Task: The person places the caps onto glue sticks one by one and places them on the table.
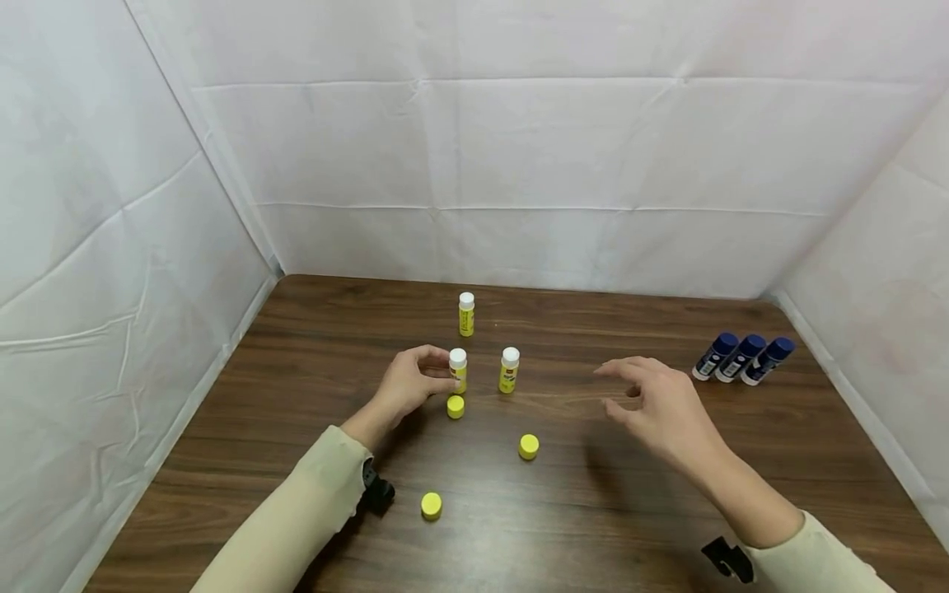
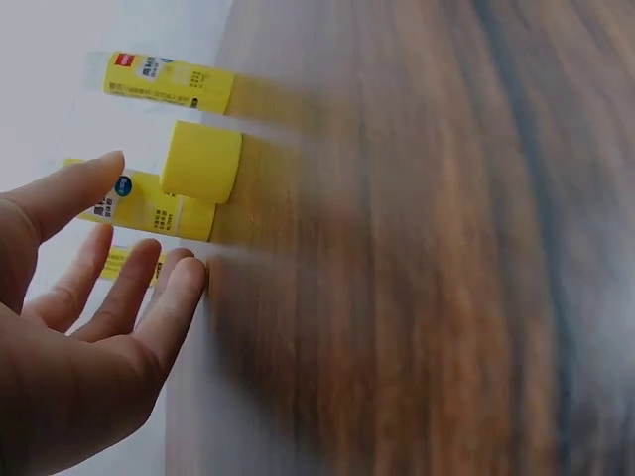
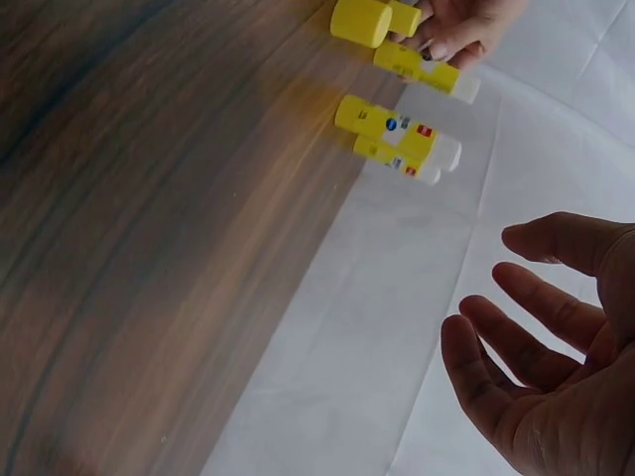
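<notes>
My left hand [image 1: 408, 383] is at a yellow glue stick with a white top [image 1: 459, 372], which stands upright on the table; thumb and fingers lie on either side of it. In the left wrist view the thumb overlaps that stick's label [image 2: 139, 203]. Just in front of the stick is a yellow cap [image 1: 455, 407]. A second yellow glue stick [image 1: 508, 371] stands to its right, and a third glue stick [image 1: 466, 315] farther back. Over the right part of the table hovers my right hand [image 1: 663, 412], fingers spread and loosely bent, holding nothing.
Two more yellow caps lie nearer me, one cap [image 1: 529, 447] right of centre and another cap [image 1: 432, 506] at the front. Three blue-and-white glue sticks [image 1: 743, 359] stand in a row at the right. White sheeting [image 1: 549, 148] borders the brown table [image 1: 334, 321].
</notes>
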`<state>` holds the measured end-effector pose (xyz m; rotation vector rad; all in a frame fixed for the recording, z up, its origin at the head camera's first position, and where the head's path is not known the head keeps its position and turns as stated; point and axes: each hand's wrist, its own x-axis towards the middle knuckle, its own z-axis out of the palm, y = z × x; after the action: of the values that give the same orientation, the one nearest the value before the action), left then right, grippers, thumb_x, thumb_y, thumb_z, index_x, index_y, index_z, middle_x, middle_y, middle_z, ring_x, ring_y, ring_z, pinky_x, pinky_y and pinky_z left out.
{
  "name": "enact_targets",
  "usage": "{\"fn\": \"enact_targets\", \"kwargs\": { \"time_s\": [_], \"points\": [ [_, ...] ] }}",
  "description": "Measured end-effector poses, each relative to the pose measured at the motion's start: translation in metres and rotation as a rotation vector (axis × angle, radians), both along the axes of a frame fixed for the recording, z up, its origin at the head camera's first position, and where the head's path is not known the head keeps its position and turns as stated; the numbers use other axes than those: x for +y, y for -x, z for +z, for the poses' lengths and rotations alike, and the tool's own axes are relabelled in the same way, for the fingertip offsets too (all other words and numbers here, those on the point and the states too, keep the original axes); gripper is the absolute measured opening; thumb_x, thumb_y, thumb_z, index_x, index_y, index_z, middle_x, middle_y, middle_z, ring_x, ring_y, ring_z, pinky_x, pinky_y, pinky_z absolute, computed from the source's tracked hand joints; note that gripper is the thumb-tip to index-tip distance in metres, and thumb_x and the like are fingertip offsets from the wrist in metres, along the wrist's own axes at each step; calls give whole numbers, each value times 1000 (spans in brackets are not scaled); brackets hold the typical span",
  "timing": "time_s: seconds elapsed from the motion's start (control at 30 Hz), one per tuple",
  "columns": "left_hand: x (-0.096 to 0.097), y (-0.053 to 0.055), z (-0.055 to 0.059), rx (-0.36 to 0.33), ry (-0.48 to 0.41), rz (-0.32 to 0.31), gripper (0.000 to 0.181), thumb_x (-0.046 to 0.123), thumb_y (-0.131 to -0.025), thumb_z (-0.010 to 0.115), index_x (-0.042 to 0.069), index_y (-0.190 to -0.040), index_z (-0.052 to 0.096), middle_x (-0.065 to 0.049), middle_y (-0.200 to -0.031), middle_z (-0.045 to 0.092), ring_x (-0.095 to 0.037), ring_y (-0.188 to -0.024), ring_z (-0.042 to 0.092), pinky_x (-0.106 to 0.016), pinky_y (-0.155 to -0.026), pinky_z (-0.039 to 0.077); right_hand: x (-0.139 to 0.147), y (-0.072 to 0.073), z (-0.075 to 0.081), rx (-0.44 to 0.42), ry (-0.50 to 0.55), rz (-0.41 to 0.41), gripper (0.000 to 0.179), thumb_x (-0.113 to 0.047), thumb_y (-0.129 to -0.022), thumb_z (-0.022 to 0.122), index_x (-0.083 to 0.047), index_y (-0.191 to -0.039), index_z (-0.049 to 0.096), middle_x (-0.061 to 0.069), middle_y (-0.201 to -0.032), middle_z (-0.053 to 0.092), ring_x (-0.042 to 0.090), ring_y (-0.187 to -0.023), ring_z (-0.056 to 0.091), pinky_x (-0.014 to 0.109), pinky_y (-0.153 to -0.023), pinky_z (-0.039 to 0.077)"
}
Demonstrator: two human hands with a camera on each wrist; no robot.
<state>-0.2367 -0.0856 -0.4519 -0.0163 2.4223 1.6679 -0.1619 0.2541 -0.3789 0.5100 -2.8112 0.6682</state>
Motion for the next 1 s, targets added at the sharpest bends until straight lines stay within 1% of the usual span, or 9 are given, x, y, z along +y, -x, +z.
{"fn": "enact_targets", "kwargs": {
  "time_s": [0.1, 0.23, 0.47, 0.7, 1.0],
  "points": [
    [0, 3, -1, -15, -63, 0, 37, 7, -84, 83, 10, -117, 69, -7, -119, 69, -24, -110, 68, -37, -90, 58, -4, -1, -2, -17, 30, 4, 34, -12, -84, 81, -18, -117, 73, 8, -122, 69, 23, -85, 71, 40, -68, 59],
    [1, 5, -3, -27, -92, 3, 36, 6, -84, 83, 10, -116, 69, -7, -120, 69, -24, -111, 67, -36, -91, 57, -9, -1, -6, -57, 60, 8, 33, -13, -86, 80, -18, -117, 73, 7, -122, 69, 23, -87, 72, 39, -69, 60],
    [5, 7, -6, -44, -100, 10, 36, 6, -83, 84, 9, -116, 70, -7, -119, 69, -23, -110, 67, -36, -92, 56, -16, -4, -8, -84, 90, 9, 33, -13, -86, 79, -20, -117, 73, 2, -121, 70, 22, -88, 72, 39, -70, 60],
    [7, 9, -7, -31, -100, 6, 36, 6, -84, 83, 9, -117, 69, -8, -117, 70, -22, -108, 67, -35, -90, 57, -19, -6, -7, -83, 90, 16, 32, -13, -86, 80, -21, -116, 73, 2, -121, 70, 21, -87, 72, 39, -70, 60],
    [8, 6, -7, -22, -95, 8, 38, 7, -84, 83, 9, -120, 68, -8, -120, 70, -22, -108, 66, -38, -94, 56, -19, -9, -7, -89, 83, -1, 32, -13, -86, 80, -21, -116, 73, 0, -119, 71, 20, -87, 71, 38, -69, 60]
  ]
}}
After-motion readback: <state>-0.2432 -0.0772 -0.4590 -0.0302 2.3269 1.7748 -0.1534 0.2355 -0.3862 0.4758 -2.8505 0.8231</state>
